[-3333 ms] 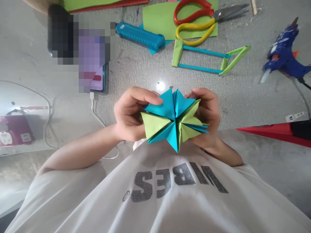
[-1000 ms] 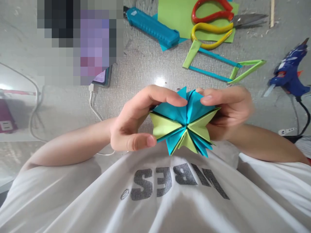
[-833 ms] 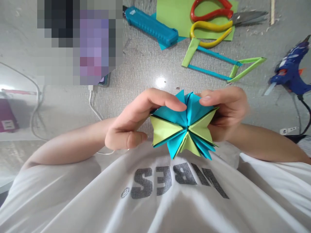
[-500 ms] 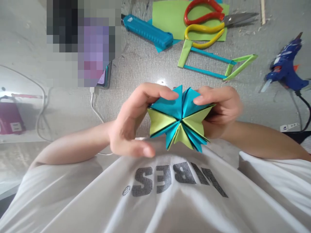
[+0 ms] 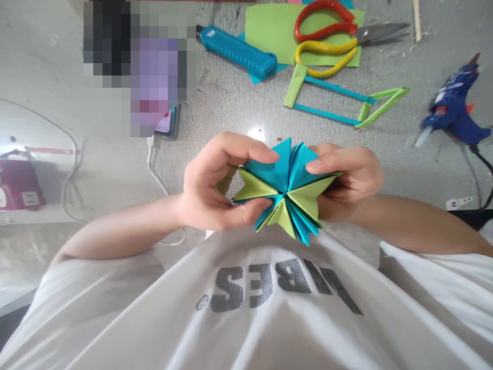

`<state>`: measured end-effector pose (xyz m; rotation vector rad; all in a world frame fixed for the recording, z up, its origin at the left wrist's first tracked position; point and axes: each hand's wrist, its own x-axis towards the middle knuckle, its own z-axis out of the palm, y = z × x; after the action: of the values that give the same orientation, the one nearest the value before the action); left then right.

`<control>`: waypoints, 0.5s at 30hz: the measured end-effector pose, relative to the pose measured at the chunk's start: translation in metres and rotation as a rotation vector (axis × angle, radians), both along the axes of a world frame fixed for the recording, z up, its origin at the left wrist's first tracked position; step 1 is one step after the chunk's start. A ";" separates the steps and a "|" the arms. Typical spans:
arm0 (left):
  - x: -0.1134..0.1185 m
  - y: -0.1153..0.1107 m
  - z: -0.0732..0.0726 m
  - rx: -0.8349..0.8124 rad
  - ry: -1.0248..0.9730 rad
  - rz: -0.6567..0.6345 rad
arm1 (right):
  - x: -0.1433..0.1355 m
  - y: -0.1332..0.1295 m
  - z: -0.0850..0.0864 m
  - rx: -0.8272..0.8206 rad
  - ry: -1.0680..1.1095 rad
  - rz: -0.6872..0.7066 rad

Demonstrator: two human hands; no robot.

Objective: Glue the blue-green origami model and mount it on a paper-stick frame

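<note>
**Above the chest, a folded paper star held in both hands**

Close to the body, just above the white shirt [image 5: 269, 308], both hands hold a paper star [image 5: 285, 190] in the air over the near part of the tabletop [image 5: 231, 108]. It is folded from two colours, teal blue and light green, and its pointed flaps fan out from one centre where the creases meet. The far flaps are blue and stand up in sharp peaks; green wedges spread to the left and right; the near points mix green and blue and hang toward the shirt. Dark lines show where layers of paper are stacked.

The left hand [image 5: 210, 185] has its grip closed on the star's left side, forefinger lying on a far blue flap and thumb pressed under the left green wedge. The right hand [image 5: 346, 177] grasps the right side, one finger resting flat on the blue flap by the centre and the others curled behind the paper.

Farther off on the tabletop lie scissors [image 5: 331, 36] on a green sheet [image 5: 269, 31], a blue cutter [image 5: 239, 51], a frame of paper strips [image 5: 339, 97] and, at the right, a blue glue gun [image 5: 454, 108].
</note>
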<state>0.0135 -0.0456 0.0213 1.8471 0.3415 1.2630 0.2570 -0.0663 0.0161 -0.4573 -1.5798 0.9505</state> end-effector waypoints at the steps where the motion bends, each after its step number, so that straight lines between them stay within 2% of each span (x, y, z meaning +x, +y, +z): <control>1: -0.001 0.001 -0.001 0.017 0.001 0.013 | 0.000 0.000 0.000 -0.008 0.003 0.002; 6: -0.004 0.004 -0.002 0.109 0.018 0.048 | 0.002 -0.002 -0.003 -0.029 0.018 -0.006; 12: -0.009 -0.006 0.004 -0.017 0.105 0.069 | 0.003 -0.004 -0.005 -0.094 0.049 0.033; 15: -0.009 -0.006 0.002 0.003 0.086 0.058 | 0.003 -0.003 -0.005 -0.075 0.057 0.050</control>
<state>0.0044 -0.0511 0.0231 1.9097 0.4425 1.2255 0.2602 -0.0690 0.0112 -0.4405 -1.5137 1.0550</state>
